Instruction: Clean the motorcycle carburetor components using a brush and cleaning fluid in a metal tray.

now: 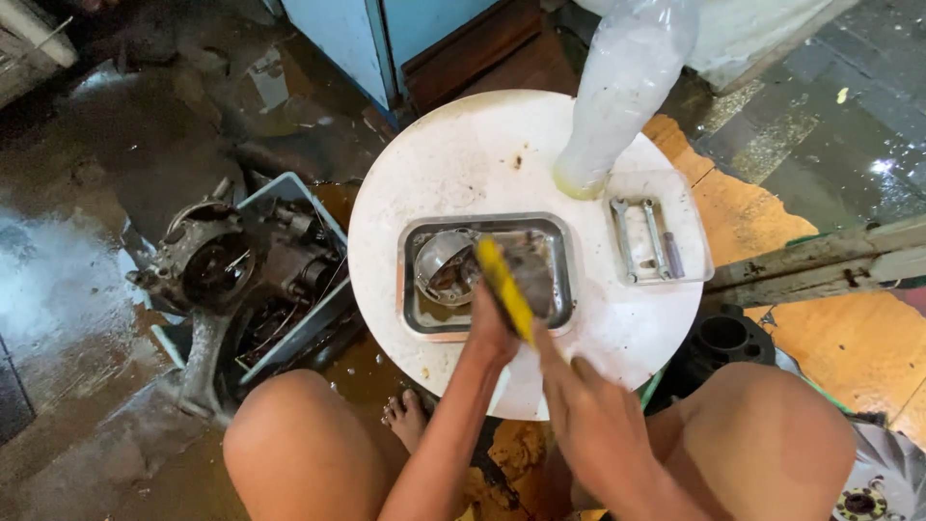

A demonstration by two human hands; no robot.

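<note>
Head view: right hand [593, 410] grips yellow brush [503, 287] over metal tray [410, 289]; left hand [490, 333] grip hidden, cannot tell.

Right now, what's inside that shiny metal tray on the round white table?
Inside the rectangular metal tray sits a round metal engine part in dirty liquid. The left hand and a yellow-handled brush, held by the right hand, cover the tray's right half.

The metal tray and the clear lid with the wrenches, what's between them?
Only a bare strip of white table separates the metal tray from the clear lid, in the head view.
</note>
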